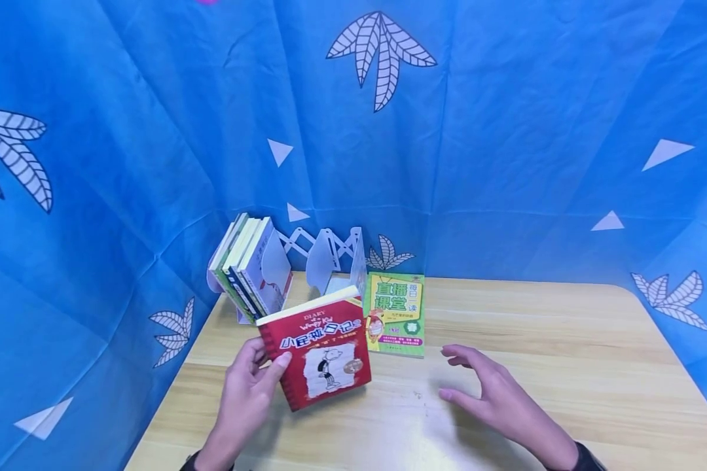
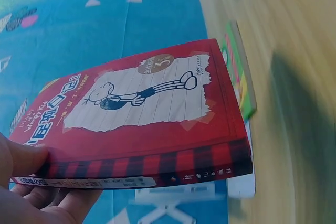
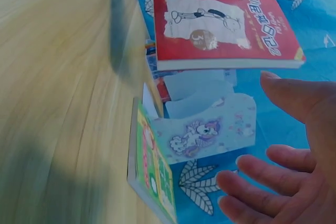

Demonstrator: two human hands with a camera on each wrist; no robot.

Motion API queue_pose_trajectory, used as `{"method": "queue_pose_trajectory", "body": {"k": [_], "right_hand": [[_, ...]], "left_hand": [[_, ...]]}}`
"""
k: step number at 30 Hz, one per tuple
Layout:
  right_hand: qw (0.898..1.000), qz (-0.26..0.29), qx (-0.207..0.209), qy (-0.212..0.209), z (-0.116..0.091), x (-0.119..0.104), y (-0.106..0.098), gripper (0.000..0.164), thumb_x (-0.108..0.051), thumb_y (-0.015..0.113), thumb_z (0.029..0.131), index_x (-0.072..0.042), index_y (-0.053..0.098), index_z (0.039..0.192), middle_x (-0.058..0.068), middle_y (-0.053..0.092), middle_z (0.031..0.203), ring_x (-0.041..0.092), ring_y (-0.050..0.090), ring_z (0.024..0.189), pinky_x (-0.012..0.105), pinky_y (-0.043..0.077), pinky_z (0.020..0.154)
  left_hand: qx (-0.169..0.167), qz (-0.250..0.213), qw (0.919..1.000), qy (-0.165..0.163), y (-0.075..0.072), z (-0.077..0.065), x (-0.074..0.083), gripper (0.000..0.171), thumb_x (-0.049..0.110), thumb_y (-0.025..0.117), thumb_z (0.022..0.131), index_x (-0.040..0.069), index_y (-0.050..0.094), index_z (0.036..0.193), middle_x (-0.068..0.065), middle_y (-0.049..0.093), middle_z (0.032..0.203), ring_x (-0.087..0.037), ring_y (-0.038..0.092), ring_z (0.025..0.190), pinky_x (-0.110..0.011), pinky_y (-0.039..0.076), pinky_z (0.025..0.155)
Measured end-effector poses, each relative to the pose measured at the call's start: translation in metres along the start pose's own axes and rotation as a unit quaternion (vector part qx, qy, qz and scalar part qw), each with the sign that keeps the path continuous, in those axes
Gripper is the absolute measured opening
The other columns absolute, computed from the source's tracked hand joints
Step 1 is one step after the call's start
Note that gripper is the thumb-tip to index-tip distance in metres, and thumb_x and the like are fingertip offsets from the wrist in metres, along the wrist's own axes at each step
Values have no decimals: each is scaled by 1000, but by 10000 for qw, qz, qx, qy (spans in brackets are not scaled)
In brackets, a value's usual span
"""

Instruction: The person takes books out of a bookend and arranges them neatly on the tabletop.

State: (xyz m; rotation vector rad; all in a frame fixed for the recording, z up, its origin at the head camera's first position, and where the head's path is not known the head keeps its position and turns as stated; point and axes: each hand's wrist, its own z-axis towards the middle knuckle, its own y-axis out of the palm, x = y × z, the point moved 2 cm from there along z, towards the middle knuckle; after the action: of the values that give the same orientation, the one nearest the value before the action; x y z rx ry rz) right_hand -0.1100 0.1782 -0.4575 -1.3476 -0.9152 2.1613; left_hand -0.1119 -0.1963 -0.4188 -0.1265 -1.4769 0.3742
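A red paperback book [image 1: 324,356] with a cartoon boy on its cover is raised above the table, tilted. My left hand [image 1: 250,383] grips it along the spine, thumb on the front cover and fingers behind, as the left wrist view shows. To the right of the book, my right hand [image 1: 495,392] hovers over the table with fingers spread apart and nothing in them. In the right wrist view, that hand [image 3: 294,156] is close to the book's page edge but apart from it. A green book [image 1: 396,327] lies face up on the table behind the red one.
A white expandable bookend rack [image 1: 324,258] stands at the back of the table [image 1: 536,340]. Several upright books [image 1: 250,268] lean in its left section. Its right panel [image 3: 215,129] carries a pony picture. Blue patterned cloth [image 1: 507,131] hangs behind and at the sides.
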Motion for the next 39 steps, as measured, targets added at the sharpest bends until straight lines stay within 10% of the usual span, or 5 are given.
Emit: {"method": "queue_pose_trajectory", "body": {"k": [39], "right_hand": [[9689, 2066, -1251, 537, -8, -4, 4, 44, -28, 73, 97, -7, 63, 134, 11, 77, 118, 2, 71, 93, 20, 63, 75]], "left_hand": [[-2191, -1472, 9645, -11, 96, -29, -3, 36, 13, 69, 99, -5, 56, 128, -27, 67, 128, -17, 73, 113, -30, 63, 95]]}}
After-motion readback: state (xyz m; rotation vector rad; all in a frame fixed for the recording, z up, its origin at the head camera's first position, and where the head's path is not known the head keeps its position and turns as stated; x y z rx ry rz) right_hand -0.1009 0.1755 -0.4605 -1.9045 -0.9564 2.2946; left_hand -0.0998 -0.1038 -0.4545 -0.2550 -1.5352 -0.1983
